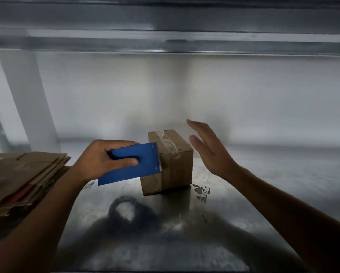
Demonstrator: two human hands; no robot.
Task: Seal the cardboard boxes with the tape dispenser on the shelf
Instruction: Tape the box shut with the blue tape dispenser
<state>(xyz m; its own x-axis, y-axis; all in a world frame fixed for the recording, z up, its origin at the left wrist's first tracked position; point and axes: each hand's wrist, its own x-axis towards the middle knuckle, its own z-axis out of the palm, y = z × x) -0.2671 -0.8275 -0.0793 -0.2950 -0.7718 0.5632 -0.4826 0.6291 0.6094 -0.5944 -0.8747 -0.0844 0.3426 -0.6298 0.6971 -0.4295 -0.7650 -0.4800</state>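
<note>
The left grip (104, 158) curls round a flat blue tape dispenser (125, 174), whose edge touches the small taped brown cardboard box (177, 168) on the grey metal shelf (263, 184). At the box's three o'clock the right grip (210, 152) hovers, fingers straight, holding nothing.

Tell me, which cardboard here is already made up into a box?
The small box mid-shelf, taped on top, with the blue tape dispenser against it. The cardboard stack at left lies flat.
</note>
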